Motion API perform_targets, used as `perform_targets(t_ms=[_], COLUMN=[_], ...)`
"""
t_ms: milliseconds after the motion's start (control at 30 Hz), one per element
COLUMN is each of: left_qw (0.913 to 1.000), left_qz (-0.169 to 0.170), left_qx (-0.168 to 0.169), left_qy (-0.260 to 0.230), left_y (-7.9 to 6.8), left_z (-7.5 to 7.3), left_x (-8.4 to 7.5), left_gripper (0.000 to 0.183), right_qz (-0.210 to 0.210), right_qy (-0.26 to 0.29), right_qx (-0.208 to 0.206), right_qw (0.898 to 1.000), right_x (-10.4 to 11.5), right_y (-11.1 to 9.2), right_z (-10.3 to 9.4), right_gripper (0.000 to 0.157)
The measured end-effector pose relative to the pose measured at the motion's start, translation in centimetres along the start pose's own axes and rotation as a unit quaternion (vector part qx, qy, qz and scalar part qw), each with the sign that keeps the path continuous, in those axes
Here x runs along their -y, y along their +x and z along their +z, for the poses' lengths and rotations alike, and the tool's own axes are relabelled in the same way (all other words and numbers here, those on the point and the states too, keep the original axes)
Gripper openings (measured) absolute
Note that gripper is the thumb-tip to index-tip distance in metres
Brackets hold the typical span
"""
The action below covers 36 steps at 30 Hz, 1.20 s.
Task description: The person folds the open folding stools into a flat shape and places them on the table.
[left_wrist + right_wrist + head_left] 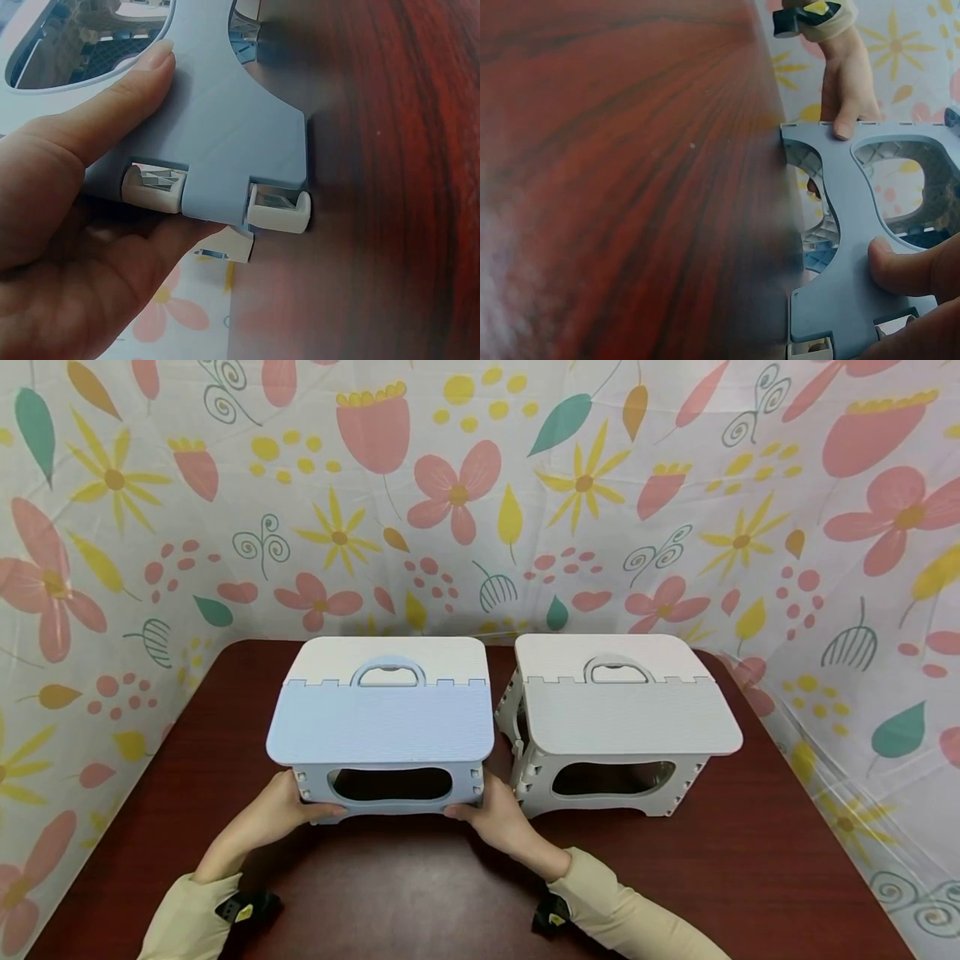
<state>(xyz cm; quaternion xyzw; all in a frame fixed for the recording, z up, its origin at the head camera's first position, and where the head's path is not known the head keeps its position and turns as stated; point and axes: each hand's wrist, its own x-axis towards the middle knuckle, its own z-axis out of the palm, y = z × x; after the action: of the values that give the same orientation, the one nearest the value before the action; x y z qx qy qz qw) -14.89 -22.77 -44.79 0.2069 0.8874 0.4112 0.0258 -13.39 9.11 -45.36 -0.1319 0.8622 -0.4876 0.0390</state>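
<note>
A blue-and-white folding step stool point(381, 727) stands unfolded on the dark red table, its arched handle lying in the middle of the top. My left hand point(281, 810) grips its near left corner, thumb on the blue front panel point(225, 112) and fingers round the side. On the near right corner, my right hand point(495, 814) holds the stool the same way, its thumb point(900, 266) pressed on the front panel below the oval opening. The fingers behind the side panels are mostly hidden.
Just right of it stands a second unfolded folding stool point(622, 714), grey and white, close to my right hand. The brown-red table point(420, 893) runs toward me. A flower-patterned cloth point(465, 527) hangs behind and along both sides.
</note>
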Motion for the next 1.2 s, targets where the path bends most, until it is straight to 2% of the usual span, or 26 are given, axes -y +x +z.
perform_targets(t_ms=[900, 1200], left_qw=[0.9985, 0.9988], left_qz=[0.018, 0.022], left_qx=[0.026, 0.018], left_qy=[-0.044, -0.04], left_y=[0.01, 0.02], left_z=[-0.4, -0.28], left_x=[0.08, 0.08], left_gripper=[0.081, 0.082], right_qz=[-0.008, -0.007], right_qy=[-0.006, -0.008], right_qx=[0.01, 0.011], right_qw=[1.0, 1.0], right_x=[-0.1, -0.16], right_y=[0.08, 0.03], right_z=[-0.04, -0.09], right_gripper=[0.049, 0.049])
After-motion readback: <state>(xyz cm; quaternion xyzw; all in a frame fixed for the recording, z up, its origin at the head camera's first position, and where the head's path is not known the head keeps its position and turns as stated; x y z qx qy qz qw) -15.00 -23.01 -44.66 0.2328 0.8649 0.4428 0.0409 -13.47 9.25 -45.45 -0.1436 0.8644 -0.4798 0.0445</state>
